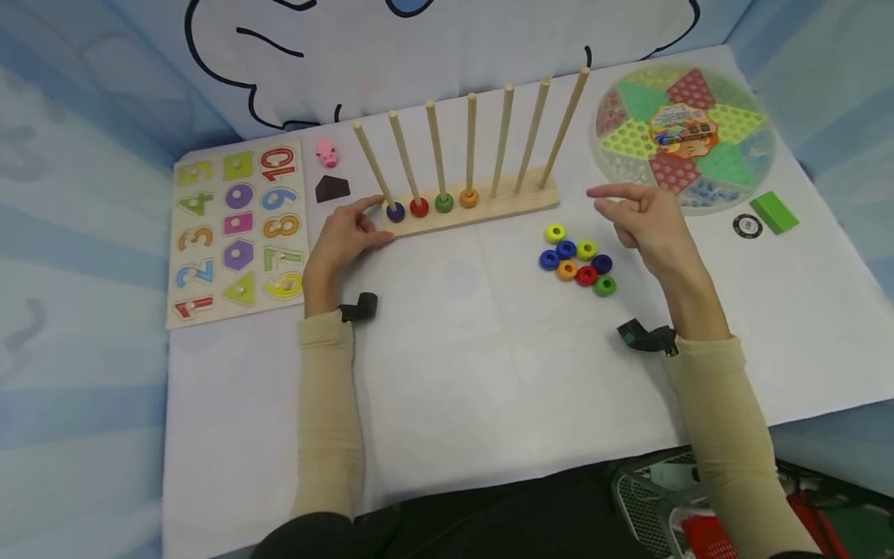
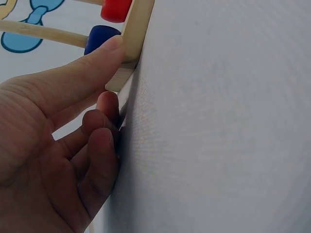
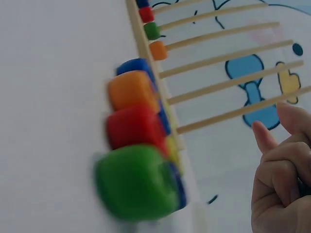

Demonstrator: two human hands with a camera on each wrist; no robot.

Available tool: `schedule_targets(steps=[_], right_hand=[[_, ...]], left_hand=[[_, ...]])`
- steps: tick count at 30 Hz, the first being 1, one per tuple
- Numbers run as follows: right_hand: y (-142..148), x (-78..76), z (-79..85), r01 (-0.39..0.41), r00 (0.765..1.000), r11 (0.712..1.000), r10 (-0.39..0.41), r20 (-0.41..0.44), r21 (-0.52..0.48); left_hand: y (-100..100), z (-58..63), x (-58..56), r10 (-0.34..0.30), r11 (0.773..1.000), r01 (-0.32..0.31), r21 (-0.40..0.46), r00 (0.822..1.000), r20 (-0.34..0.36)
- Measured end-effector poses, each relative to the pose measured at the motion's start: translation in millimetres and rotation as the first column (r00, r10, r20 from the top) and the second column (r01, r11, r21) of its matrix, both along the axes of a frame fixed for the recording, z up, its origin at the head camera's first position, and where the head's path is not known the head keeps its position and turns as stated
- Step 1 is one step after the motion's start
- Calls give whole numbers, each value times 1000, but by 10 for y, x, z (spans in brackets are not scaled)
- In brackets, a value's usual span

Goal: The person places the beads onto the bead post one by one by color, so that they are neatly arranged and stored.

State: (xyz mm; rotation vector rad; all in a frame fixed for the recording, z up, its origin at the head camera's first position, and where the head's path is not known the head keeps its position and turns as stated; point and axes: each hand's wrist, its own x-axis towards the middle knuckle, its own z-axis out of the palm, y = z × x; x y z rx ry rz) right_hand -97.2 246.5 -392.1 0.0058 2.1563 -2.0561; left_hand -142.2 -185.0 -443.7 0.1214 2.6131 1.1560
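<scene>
My left hand (image 1: 344, 237) grips the left end of a wooden peg board (image 1: 513, 203), thumb in front and index finger behind. Several upright pegs rise from it. The four leftmost carry one bead each: dark blue (image 1: 395, 212), red (image 1: 419, 207), green (image 1: 444, 203) and orange (image 1: 469, 199); the pegs to their right are bare. My right hand (image 1: 653, 229) hovers right of the loose beads, index finger and thumb extended with a gap between the tips, other fingers curled. The loose pile holds yellow (image 1: 555, 234), blue, dark blue, orange, red (image 1: 586, 276) and green (image 3: 136, 182) beads.
A number puzzle board (image 1: 237, 233) lies at the left, beside a pink pig (image 1: 327, 153) and a dark block (image 1: 331, 188). At the back right are a round game board (image 1: 632, 140), a black-and-white chip (image 1: 747, 226) and a green block (image 1: 774, 213).
</scene>
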Motion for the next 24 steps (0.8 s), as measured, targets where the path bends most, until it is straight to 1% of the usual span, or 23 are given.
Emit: schedule_targets(steps=[2,5,8,10,13,15,17,20,22,24], right_hand=[[69,51,-168,-3,998,998,0,68,56],[99,84,-301,-41,993,983,20,117,178],[67,76,-339,-98,989,950,60,135,296],[36,69,-339,-144,983,924,92,160,354],[2,73,-336,-194,974,888,122,193,417],[-5,84,-336,-212,970,870,133,204,445],[-9,91,-345,-221,971,839,144,189,498],[-44,91,-352,-225,974,779,156,166,585],[-81,84,-359,-226,974,733,167,152,641],[-120,83,-359,-228,974,701,171,151,676]], left_hand=[[0,-2,4,-3,1000,3,9,1000,4],[-14,-7,9,9,1000,-9,5,1000,13],[-27,-12,10,18,1000,-18,8,1000,8],[-31,-16,7,17,1000,-17,9,1000,0],[-23,-25,-5,4,1000,-3,12,1000,-14],[-10,-29,-13,-3,1000,3,9,1000,-19],[3,-30,-20,-6,1000,6,4,1000,-18],[7,-25,-21,-5,1000,5,-5,1000,-10],[3,-20,-20,2,1000,-2,-9,1000,0],[-1,-18,-19,4,1000,-4,-10,1000,3]])
